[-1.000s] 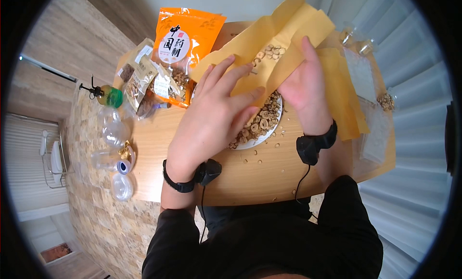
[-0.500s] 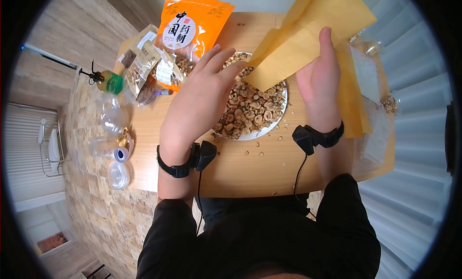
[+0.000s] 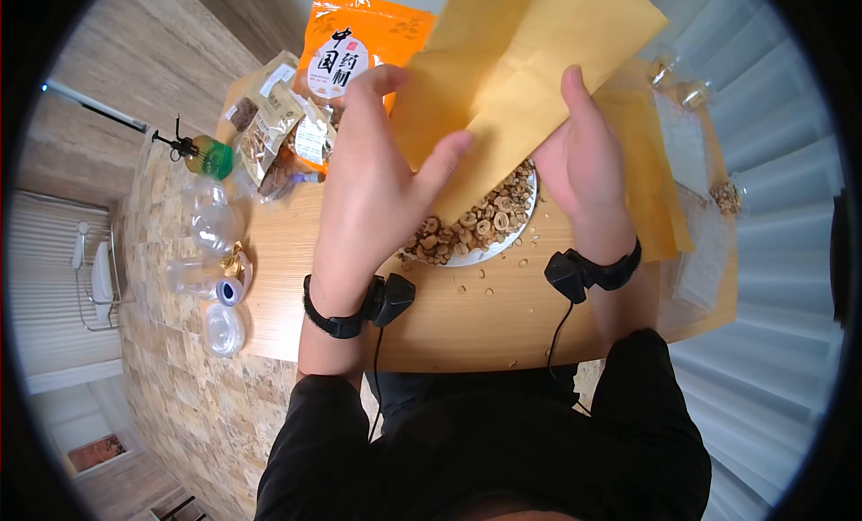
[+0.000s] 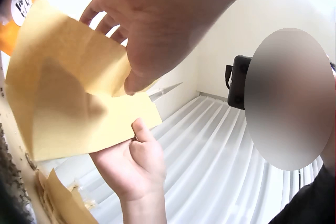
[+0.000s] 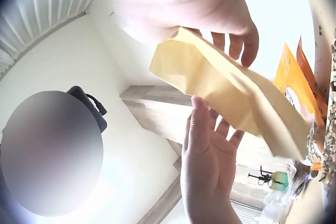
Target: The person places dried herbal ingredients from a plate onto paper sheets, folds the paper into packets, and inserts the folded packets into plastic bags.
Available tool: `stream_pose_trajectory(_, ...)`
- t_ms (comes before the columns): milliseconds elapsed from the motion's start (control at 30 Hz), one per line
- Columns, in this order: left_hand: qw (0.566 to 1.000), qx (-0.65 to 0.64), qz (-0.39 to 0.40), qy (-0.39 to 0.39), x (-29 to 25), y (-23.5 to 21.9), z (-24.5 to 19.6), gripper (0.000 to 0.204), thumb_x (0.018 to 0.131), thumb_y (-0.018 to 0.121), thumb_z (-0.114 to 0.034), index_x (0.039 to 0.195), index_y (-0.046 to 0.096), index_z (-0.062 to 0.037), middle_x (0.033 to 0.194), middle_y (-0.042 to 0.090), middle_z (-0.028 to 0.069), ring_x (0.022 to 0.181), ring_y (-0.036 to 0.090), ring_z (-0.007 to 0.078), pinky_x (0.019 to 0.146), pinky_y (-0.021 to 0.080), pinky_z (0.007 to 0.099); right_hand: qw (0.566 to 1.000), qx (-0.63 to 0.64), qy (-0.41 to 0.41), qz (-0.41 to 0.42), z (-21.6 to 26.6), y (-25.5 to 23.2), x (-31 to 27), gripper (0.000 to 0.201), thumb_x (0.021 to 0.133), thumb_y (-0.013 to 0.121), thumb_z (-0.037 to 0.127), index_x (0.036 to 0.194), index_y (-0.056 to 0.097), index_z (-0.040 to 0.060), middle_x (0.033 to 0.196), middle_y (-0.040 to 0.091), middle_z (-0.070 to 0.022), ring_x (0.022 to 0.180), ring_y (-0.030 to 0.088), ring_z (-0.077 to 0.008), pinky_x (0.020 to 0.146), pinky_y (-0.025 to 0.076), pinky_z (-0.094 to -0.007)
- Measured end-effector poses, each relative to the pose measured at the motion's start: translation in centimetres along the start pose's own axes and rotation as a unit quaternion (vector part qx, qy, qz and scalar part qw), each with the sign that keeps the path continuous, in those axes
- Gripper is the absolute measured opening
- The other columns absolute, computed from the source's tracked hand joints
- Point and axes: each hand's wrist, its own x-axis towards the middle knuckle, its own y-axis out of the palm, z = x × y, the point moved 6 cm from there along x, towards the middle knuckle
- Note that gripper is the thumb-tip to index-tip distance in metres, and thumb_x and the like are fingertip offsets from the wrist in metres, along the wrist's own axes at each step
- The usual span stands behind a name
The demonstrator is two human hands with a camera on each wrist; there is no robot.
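Note:
A folded sheet of yellow-brown paper (image 3: 530,81) is held up at a slant over a white plate (image 3: 474,260) of dried brown slices (image 3: 485,225). My left hand (image 3: 373,175) is at the paper's left side, fingers behind its edge and thumb in front; the left wrist view shows this hand (image 4: 157,24) above the paper (image 4: 68,108). At the right side my right hand (image 3: 584,166) holds the paper, thumb raised and fingers hidden behind it. In the right wrist view the right hand (image 5: 194,3) reaches over the paper (image 5: 226,82), its thumb hidden.
Behind my left hand stand an orange pouch (image 3: 359,45) and clear packets (image 3: 269,130). A green spray bottle (image 3: 211,157) and clear containers (image 3: 215,225) are at the left. More yellow paper (image 3: 646,180) lies at the right, near small jars (image 3: 693,92). Loose slices dot the table (image 3: 449,341).
The paper has swung from its opened, lower pose to a steeper slant. My left hand moved off its inner side, and its thumb and fingers have spread at the left edge.

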Motion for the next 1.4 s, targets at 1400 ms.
stream_pose_trajectory(1400,0.57,-0.684,0.237,-0.388,-2.1,22.3,-7.4,0.026,0.1,0.041,-0.019,0.117,0.049,-0.0017,0.112,0.058,0.0098,0.099,0.057,0.0182,0.084,0.051,0.0331,0.941,-0.204,0.245,-0.109,11.8,-23.6,-6.1,0.03,0.096,0.046,0.016,0.112,0.058,-0.0064,0.11,0.064,-0.0126,0.094,0.063,-0.0217,0.081,0.051,-0.0343)
